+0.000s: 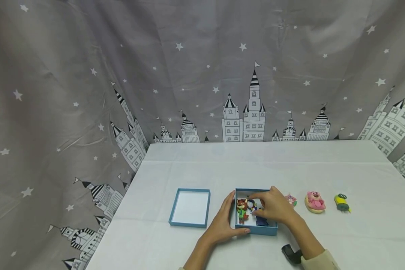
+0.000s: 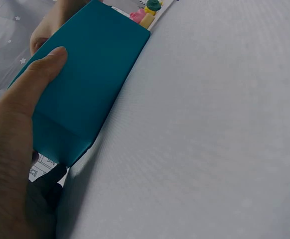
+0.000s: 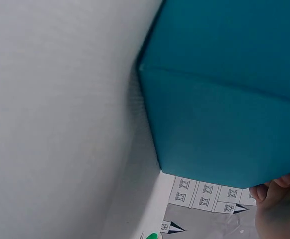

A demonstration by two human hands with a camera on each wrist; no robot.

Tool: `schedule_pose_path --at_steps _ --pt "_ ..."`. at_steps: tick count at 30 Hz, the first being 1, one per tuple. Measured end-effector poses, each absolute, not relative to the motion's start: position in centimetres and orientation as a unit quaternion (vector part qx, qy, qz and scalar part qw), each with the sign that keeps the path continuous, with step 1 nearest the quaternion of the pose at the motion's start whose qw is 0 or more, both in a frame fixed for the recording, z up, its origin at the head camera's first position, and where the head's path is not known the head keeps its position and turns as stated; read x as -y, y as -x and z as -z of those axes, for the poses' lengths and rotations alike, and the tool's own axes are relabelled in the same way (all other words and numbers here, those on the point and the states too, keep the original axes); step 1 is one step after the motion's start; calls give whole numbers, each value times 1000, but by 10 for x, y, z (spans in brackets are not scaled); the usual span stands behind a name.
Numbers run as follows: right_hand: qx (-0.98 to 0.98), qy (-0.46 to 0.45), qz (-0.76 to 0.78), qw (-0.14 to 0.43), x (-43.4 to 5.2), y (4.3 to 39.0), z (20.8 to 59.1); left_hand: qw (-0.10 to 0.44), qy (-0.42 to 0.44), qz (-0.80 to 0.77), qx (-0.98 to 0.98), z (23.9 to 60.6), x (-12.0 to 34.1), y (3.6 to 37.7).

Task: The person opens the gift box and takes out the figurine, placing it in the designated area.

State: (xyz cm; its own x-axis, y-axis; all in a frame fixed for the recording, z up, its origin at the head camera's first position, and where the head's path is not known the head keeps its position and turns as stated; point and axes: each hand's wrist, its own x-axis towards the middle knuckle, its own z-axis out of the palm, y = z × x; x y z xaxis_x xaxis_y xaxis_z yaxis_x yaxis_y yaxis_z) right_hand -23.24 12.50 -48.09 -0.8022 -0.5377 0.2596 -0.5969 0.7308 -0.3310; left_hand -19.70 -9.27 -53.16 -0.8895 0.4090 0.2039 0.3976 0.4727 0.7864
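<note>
A shallow blue box [image 1: 256,230] stands on the white table. My left hand [image 1: 221,226] grips its near left corner, the thumb on the front wall and the fingers along the left wall; in the left wrist view the thumb lies on the blue box wall [image 2: 92,74]. Over the box, my right hand [image 1: 276,206] pinches a small white-and-blue figurine [image 1: 251,205] between thumb and fingers. Inside, a fox figurine [image 1: 242,212] in green lies at the left and a dark blue figurine [image 1: 261,222] at the front right. The right fingers partly hide the contents.
A blue-rimmed lid [image 1: 189,225] with a white inside lies left of the box. To the right are a small pink figurine [image 1: 291,200], a pink bear in a ring [image 1: 315,202] and a yellow-and-green figurine [image 1: 342,202]. A grey curtain [image 1: 195,22] hangs behind.
</note>
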Motion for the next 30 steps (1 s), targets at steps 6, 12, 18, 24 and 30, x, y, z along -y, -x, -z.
schedule_pose_path --at_steps 6,12,18,24,30 --pt "928 -309 -196 73 -123 233 482 6 -234 -458 -857 532 93 197" --pt "930 -306 -188 73 -122 232 482 6 -235 -458 -857 533 93 197" --pt "937 -292 -176 78 -120 233 483 7 -235 -459 -857 531 92 197" --pt "935 -291 -180 94 -119 233 483 3 -236 -460 -856 531 92 197" --pt "930 -301 -192 85 -122 234 483 4 -236 -464 -854 532 92 197"
